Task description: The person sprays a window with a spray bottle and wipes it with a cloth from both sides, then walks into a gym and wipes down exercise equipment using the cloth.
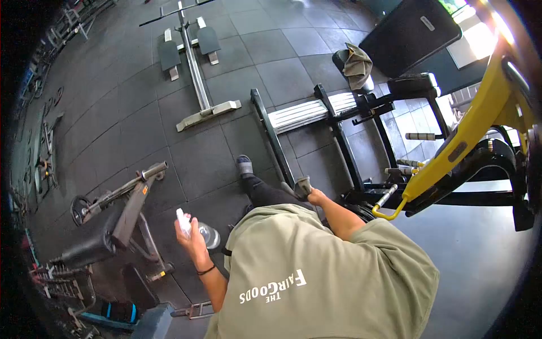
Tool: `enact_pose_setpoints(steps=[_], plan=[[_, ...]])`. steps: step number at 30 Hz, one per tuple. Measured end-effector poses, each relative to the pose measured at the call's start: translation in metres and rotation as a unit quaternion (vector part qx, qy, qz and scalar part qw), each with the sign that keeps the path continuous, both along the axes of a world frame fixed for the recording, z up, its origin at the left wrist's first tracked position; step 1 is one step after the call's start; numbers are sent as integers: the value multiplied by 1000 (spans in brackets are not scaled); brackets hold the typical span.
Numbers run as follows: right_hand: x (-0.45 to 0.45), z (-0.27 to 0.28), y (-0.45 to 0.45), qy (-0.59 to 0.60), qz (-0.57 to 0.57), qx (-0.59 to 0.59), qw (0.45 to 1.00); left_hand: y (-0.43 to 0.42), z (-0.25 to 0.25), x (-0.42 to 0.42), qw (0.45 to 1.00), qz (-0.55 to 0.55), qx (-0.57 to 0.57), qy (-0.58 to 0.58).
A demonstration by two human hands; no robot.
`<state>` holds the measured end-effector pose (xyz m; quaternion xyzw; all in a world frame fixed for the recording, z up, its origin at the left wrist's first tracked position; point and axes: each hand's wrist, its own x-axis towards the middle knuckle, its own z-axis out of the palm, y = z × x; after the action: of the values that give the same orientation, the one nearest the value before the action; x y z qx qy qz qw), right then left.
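Note:
My left hand (195, 244) is closed around the neck of a spray bottle (209, 237) with a white trigger head and a clear body. A dark band circles that wrist. On the other side, my right hand (318, 197) grips a grey-green cloth (303, 186), close to the black frame of a gym machine (276, 135). Most of the cloth is bunched and only a part of it shows. My olive T-shirt (316, 271) fills the lower middle of the view, and one foot in a slide sandal (244, 165) is on the floor.
A yellow machine arm (457, 147) rises at the right. To the left stands a padded bench (93, 240) with a metal frame. A rail machine with two footplates (195, 79) lies ahead on the tiled floor (203, 164). Another cloth (358, 66) drapes over a seat.

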<state>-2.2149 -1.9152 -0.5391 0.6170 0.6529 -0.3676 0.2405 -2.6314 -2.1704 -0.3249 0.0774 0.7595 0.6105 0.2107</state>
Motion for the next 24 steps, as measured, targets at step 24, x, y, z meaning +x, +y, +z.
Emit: enact_pose_setpoints(steps=[24], plan=[[-300,73,299,188,-88,174,963,327,68,-152,981,-192,6,19]])
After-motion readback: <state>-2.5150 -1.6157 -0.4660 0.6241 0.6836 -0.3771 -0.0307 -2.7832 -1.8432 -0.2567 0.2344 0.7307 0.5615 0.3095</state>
